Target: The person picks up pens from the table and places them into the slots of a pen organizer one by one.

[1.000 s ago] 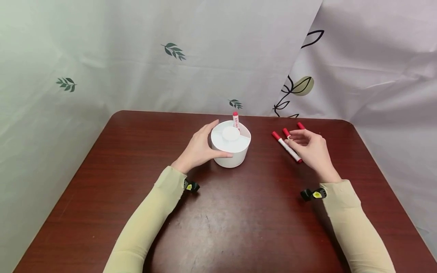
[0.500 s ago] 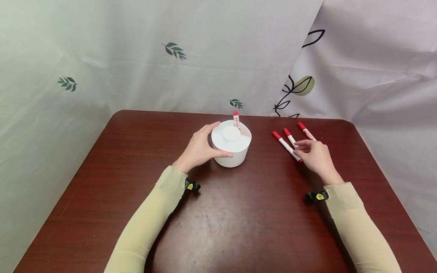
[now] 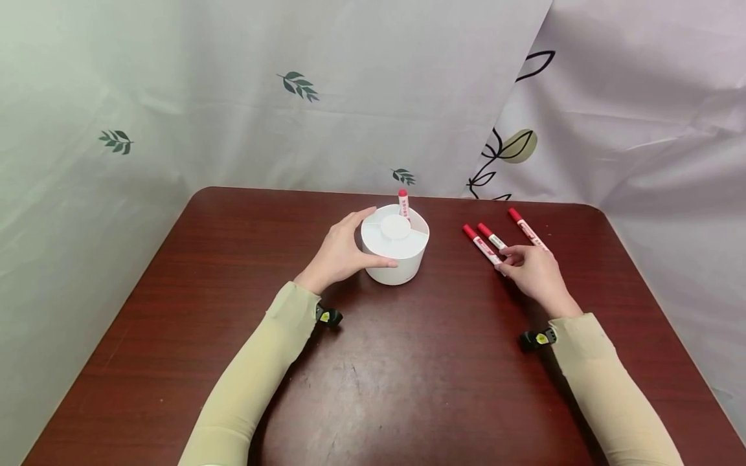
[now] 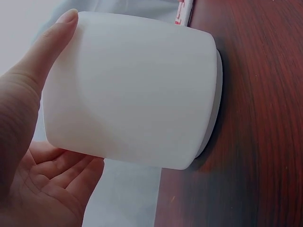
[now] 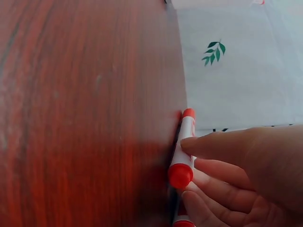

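Observation:
My left hand (image 3: 335,255) holds a round white pen holder (image 3: 402,268), its thumb across the front and its fingers at the far left side. In the left wrist view, the thumb lies at the holder's (image 4: 132,90) rim. One red-capped marker (image 3: 403,204) stands upright in a back compartment. To the right, my right hand (image 3: 533,272) pinches the near end of the leftmost whiteboard marker (image 3: 482,246) lying on the table. The right wrist view shows the thumb on that marker's (image 5: 183,149) white barrel. A second marker (image 3: 493,238) runs beside it, partly hidden by the fingers.
A third loose marker (image 3: 528,230) lies farther right, its lower end close behind the right hand. The brown table (image 3: 384,382) ends at the back against a pale leaf-print curtain (image 3: 350,136).
The right hand has moved down toward the near end of the markers and onto the leftmost one. The leftmost and middle markers have shifted slightly. The left hand stays on the holder.

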The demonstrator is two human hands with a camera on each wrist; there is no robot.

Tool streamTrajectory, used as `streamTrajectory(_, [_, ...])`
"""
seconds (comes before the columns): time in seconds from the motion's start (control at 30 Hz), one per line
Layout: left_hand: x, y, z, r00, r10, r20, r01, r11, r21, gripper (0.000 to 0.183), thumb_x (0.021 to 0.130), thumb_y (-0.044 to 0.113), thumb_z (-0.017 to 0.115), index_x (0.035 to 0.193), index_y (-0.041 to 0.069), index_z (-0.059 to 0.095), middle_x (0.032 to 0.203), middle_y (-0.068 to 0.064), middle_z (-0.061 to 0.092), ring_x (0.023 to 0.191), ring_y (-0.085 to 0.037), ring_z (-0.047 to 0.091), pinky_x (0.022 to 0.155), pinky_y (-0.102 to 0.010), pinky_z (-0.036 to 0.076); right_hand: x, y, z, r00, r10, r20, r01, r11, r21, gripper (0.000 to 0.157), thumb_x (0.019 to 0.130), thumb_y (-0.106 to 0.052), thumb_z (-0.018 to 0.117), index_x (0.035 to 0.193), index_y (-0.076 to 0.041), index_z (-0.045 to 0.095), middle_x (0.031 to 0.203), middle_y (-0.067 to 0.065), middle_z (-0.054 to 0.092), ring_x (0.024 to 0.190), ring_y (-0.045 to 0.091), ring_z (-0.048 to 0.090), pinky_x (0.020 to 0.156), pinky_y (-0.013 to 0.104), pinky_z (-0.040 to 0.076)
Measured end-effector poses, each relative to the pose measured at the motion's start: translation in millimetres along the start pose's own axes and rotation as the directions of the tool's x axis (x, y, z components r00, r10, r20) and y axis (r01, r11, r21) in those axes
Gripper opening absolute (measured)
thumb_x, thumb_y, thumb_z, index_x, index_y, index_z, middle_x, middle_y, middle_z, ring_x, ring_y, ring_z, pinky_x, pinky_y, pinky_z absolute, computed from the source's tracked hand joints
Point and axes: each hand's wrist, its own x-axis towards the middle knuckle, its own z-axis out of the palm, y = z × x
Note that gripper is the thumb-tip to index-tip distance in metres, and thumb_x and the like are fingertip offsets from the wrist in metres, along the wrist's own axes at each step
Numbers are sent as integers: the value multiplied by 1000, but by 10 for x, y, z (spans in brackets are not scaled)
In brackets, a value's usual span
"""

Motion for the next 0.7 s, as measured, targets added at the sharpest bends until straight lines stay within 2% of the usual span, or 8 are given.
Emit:
streamTrajectory(0.23, [-2, 0, 7, 1000, -20, -6, 20, 1000, 5, 114, 47, 74, 75, 140, 17, 42, 134, 7, 46, 119, -14, 42, 99, -36, 35, -11, 0, 40, 1000, 9, 27, -8, 1000, -15, 19, 78, -16, 76, 93, -5, 72, 68, -1, 62, 62, 16, 56, 59, 33, 40])
streamTrajectory(0.5, [0, -13, 13, 1000, -9, -10, 9, 1000, 1, 114, 48, 73, 76, 140, 15, 43, 134, 7, 46, 121, -13, 42, 100, -36, 33, -27, -11, 51, 1000, 7, 1, -7, 1000, -23, 17, 79, -16, 75, 91, -5, 73, 69, 0, 62, 64, 18, 57, 60, 34, 40])
streamTrajectory(0.7, [-7, -13, 17, 1000, -15, -14, 15, 1000, 4, 113, 47, 72, 77, 140, 18, 43, 134, 9, 45, 121, -12, 41, 100, -34, 33, -17, -22, 16, 999, -18, -37, 18, 1000, -1, 15, 81, -16, 72, 92, -5, 72, 69, 3, 66, 63, 18, 59, 59, 34, 42])
